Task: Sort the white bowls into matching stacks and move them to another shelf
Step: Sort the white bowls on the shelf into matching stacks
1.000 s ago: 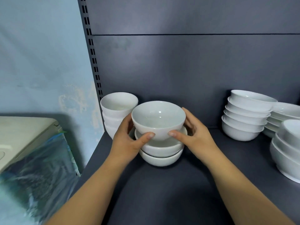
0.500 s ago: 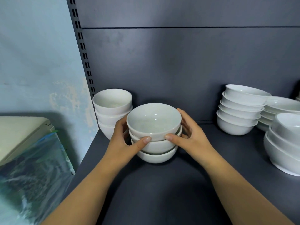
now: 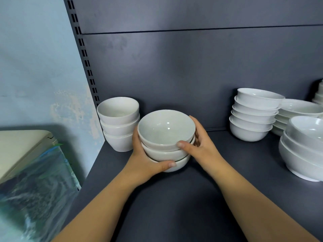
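A stack of three matching white bowls (image 3: 166, 137) stands on the dark grey shelf (image 3: 183, 198), left of centre. My left hand (image 3: 145, 159) grips the stack from the left, its thumb curled under the bottom bowl's front. My right hand (image 3: 202, 147) holds the stack from the right, its thumb pressed on the top bowl's front wall. To the left, close against the stack, stands a taller stack of three deeper white bowls (image 3: 118, 123).
A stack of several white bowls (image 3: 253, 116) stands at the back right, with flatter dishes (image 3: 300, 109) behind it and large bowls (image 3: 304, 147) at the right edge. A plastic-wrapped appliance (image 3: 29, 172) sits left of the shelf, beside the slotted upright (image 3: 83, 55).
The top bowl came down and now sits nested on the two below. My left thumb has dropped from the top bowl to the bottom bowl.
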Tool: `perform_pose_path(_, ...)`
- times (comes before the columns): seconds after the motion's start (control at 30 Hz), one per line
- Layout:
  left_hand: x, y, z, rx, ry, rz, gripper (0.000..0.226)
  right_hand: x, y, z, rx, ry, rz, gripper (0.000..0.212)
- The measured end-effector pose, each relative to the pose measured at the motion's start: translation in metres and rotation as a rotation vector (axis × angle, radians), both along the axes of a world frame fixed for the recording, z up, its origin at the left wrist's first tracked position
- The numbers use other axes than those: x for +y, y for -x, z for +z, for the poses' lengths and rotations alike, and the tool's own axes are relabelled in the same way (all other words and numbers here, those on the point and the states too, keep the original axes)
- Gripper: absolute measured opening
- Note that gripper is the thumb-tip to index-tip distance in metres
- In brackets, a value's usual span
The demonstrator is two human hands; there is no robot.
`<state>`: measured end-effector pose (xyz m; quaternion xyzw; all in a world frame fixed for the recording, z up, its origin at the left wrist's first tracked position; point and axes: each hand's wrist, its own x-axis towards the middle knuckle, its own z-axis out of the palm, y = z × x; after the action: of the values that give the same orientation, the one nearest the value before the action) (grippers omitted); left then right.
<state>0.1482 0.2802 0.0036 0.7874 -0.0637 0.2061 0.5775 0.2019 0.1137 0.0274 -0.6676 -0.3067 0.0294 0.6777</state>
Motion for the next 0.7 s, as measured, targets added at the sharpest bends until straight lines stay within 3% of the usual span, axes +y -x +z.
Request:
perform_pose_path(0.17,-0.012,-0.024,0.003,-0.055,0.018,0.002,0.118,-0.004,-0.011,-0.002,0.036,-0.093,-0.068,0.060)
perform_pose_path(0.37,-0.023,-0.050,0.003,-0.104,0.068,0.101,0.118,-0.005,-0.027,-0.010,0.137,-0.087,-0.145,0.034)
perform_pose_path(0.5,-0.026,-0.066,0.000,-0.099,0.068,0.190,0.128,-0.006,-0.029,-0.009,0.226,-0.039,-0.266,0.054)
perform_pose_path(0.7,-0.028,-0.077,-0.003,-0.068,0.063,0.232,0.129,-0.016,-0.019,-0.002,0.213,0.011,-0.457,0.050)
